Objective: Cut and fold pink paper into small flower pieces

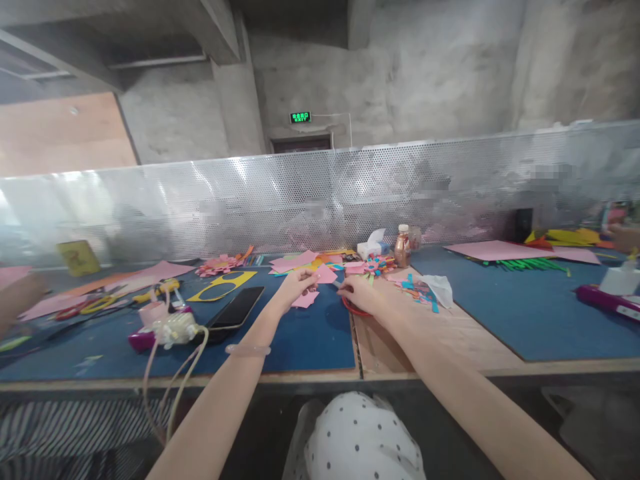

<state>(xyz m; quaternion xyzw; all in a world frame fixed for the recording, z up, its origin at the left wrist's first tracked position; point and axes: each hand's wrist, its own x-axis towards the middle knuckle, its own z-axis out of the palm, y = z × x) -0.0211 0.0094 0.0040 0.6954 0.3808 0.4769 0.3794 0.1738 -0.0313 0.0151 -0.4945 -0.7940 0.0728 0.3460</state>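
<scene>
My left hand (pixel 295 285) is stretched out over the blue mat (pixel 300 340), its fingers pinched on a small pink paper piece (pixel 306 299). My right hand (pixel 361 293) lies just to the right, fingers closed round red-handled scissors (pixel 350 307) whose blades point toward the pink paper. More pink sheets (pixel 295 261) and a colourful paper flower (pixel 377 265) lie just beyond both hands.
A black phone (pixel 235 310), a glue gun with cable (pixel 167 330), yellow cut-out paper (pixel 223 287), a tissue box (pixel 373 245) and a brown bottle (pixel 402 247) sit on the table. A perforated metal screen (pixel 320 193) runs behind. Another person's hand (pixel 623 235) is far right.
</scene>
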